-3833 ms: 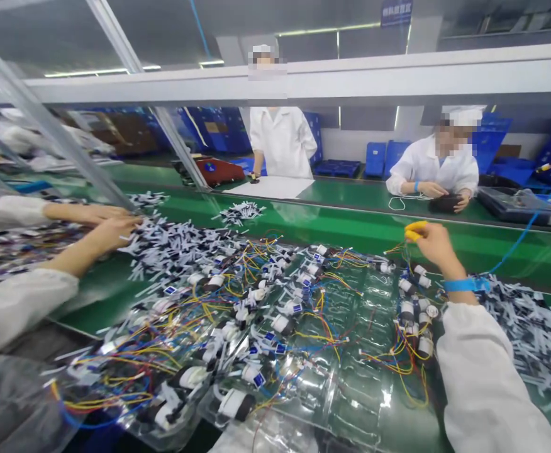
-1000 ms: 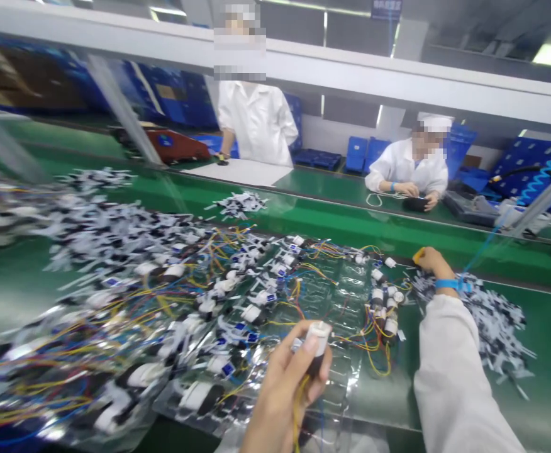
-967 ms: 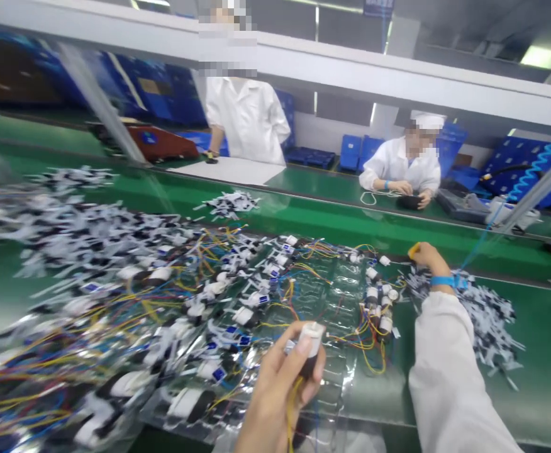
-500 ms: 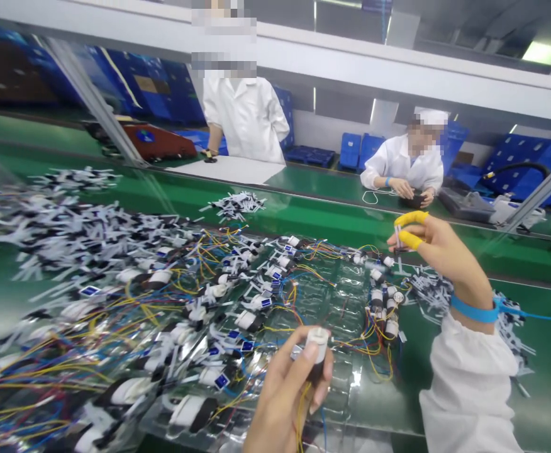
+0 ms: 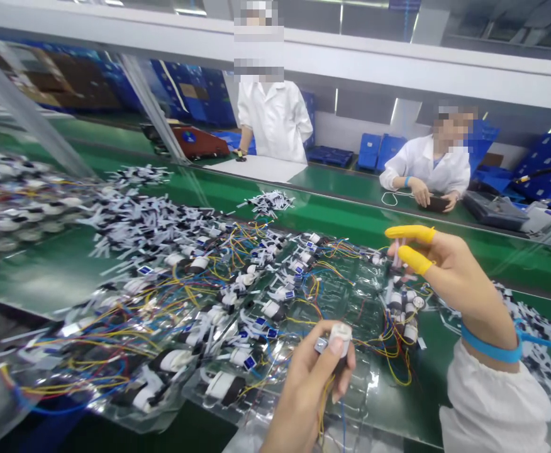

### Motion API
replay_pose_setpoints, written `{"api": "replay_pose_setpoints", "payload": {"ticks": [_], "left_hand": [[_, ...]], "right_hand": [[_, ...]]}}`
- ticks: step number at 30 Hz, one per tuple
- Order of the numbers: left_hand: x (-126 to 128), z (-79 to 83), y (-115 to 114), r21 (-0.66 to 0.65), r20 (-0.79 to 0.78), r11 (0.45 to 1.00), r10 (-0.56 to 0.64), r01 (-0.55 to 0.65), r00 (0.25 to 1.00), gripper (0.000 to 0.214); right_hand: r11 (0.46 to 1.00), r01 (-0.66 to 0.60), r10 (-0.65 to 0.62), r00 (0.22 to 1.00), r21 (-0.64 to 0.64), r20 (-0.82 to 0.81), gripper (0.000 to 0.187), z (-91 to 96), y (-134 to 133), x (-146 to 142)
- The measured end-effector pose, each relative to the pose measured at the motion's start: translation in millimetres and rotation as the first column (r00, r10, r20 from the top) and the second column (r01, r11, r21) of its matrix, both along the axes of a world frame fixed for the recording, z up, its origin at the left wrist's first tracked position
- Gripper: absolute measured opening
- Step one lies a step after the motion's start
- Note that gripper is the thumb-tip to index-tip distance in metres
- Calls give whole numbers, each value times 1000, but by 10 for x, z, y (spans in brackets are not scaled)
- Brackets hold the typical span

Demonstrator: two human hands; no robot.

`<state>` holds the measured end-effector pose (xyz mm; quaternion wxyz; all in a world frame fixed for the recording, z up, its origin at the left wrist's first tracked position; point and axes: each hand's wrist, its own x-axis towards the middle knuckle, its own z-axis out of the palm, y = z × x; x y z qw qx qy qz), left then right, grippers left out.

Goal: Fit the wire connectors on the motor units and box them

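My left hand is closed around a small white-and-black motor, its round white end facing up. Yellow and blue wires hang from the motor below my fingers. My right hand, higher and to the right, wears yellow finger covers and a blue wrist strap. Between its thumb and finger it pinches a thin whitish tube piece with a dark lower part, partly hidden. Under my right hand lies a cluster of wired motors. Clear plastic trays with rows of similar motors spread left of my hands.
A heap of white-and-black tube pieces lies at the back left, a smaller heap at the back middle. More pieces lie right of my wrist. Across the green bench, two people in white coats are present. A blue cord runs from my wrist strap.
The view has swung left, so the bench appears shifted right. My right hand has come slightly lower and nearer my left, still pinching the tube piece. My left hand keeps its hold on the motor.
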<state>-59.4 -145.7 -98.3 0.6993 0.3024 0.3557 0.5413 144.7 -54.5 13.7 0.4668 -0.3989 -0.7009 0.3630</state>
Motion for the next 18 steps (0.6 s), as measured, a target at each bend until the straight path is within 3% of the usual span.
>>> {"api": "replay_pose_setpoints", "payload": {"ticks": [6, 9, 13, 18], "left_hand": [[-18, 11, -32, 41, -47, 999, 15, -13, 999, 48], [-35, 8, -54, 48, -35, 997, 54, -52, 998, 49], [-65, 21, -95, 48, -19, 990, 132, -131, 991, 52], [-129, 46, -117, 69, -102, 983, 176, -170, 979, 54]], "right_hand": [[988, -126, 120, 990, -87, -72, 36, -106, -84, -283], [972, -188, 190, 982, -137, -1, 36, -176, -113, -364], [885, -388, 431, 892, -256, 136, 31, -270, -141, -451], [864, -480, 504, 814, -155, 290, 34, -321, -170, -518]]}}
